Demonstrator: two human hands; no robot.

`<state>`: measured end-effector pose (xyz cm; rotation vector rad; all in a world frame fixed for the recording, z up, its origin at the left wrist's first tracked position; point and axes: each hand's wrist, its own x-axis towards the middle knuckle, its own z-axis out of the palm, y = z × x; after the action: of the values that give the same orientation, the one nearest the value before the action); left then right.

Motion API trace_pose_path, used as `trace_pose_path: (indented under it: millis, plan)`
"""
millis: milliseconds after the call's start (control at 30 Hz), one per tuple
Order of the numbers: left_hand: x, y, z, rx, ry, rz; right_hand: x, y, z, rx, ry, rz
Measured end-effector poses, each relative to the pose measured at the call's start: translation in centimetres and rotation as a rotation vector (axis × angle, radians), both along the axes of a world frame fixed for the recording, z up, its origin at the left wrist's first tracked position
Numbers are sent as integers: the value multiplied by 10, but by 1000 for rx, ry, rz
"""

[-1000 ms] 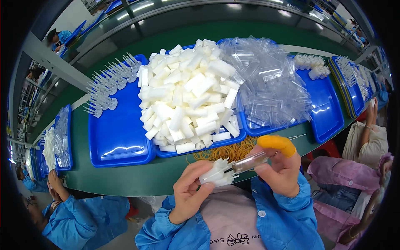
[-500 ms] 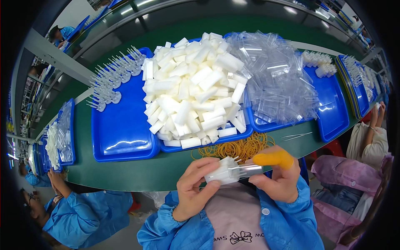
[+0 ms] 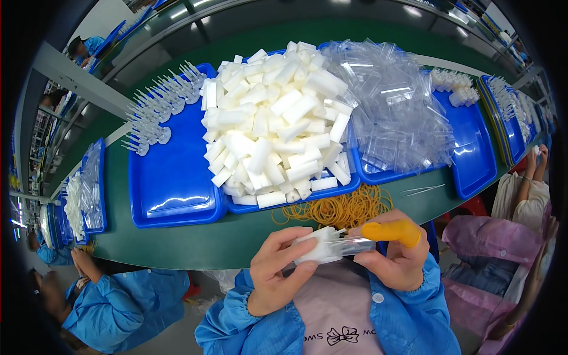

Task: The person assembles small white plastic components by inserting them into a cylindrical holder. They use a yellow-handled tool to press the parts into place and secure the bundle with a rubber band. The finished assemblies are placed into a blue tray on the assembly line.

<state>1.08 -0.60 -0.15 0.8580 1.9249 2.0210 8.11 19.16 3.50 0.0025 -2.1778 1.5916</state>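
Observation:
My left hand (image 3: 280, 267) is closed around a white piece (image 3: 319, 246) with thin prongs at its right end. My right hand (image 3: 397, 251), with a yellow finger cot on one finger, grips a clear plastic sleeve (image 3: 357, 245). The sleeve's left end meets the white piece; how far one reaches into the other I cannot tell. Just beyond both hands lies a pile of tan rubber bands (image 3: 340, 207) on the green table (image 3: 160, 247). Behind it, white foam blocks (image 3: 272, 118) are heaped on a blue tray.
Clear plastic sleeves (image 3: 393, 112) fill a tray right of the foam. A blue tray (image 3: 171, 177) at left carries white pronged parts (image 3: 163, 97) along its far edge. Tweezers (image 3: 423, 190) lie at the right, before another blue tray (image 3: 473, 154). Co-workers sit on both sides.
Both hands have shifted very slightly, and the white piece is turned a little in my left hand. The sleeve stays against it. The trays look the same.

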Motion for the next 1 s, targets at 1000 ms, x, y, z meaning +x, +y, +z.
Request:
trace_pose_path:
  millis: [1000]
  plan:
    - [-5, -14, -6, 200, -503, -205, 2, 19, -18, -301, -101, -2]
